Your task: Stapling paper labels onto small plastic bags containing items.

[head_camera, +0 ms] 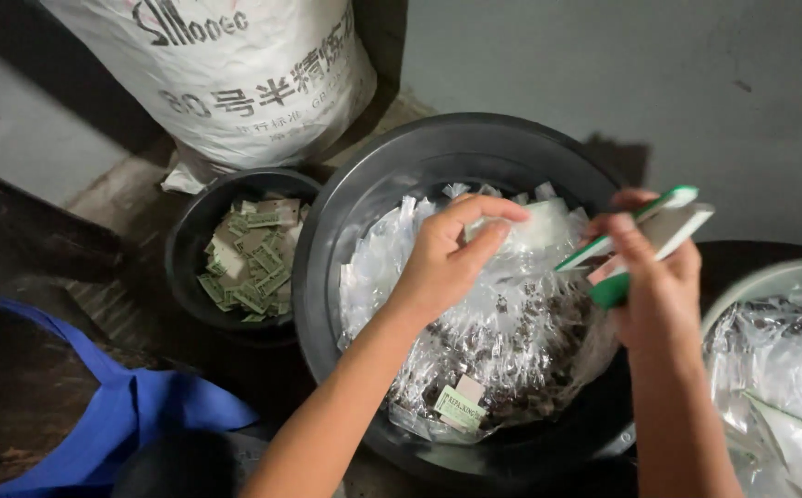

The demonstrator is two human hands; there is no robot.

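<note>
The left hand (442, 263) reaches down into a big black basin (345, 198), its thumb and fingers pinched shut on a clear plastic packet (534, 226) at the top of the heap. The pinch takes the packet by its edge, likely so that one comes away from the rest. Beneath and around that hand lies a pile of clear packets (493, 341), crumpled and glossy, with dark small pieces showing through them and a pale green paper label (456, 408) lying near the side closest to the person.

The right hand (654, 277) is just beside the left, over the far side of the same basin. It is closed around a few flat green and white cards (645, 235), held fanned and tilted upward, clear of the pile; what they are exactly I cannot tell. Holding them high seems to keep them apart from the packets below.

Beyond the left hand, on its outer side, stands a smaller black bowl (184, 240) filled with green and cream paper labels (253, 263). Past the right hand, a pale basin (770, 277) holds more clear plastic. Behind the small bowl leans a large white woven sack (235, 83) with printing on it. Near the left forearm lies blue cloth (133, 415), touching a dark shape I cannot make out.

Everything sits low on a dark, worn floor (133, 203), against a plain grey wall (604, 74). The light is dim.
</note>
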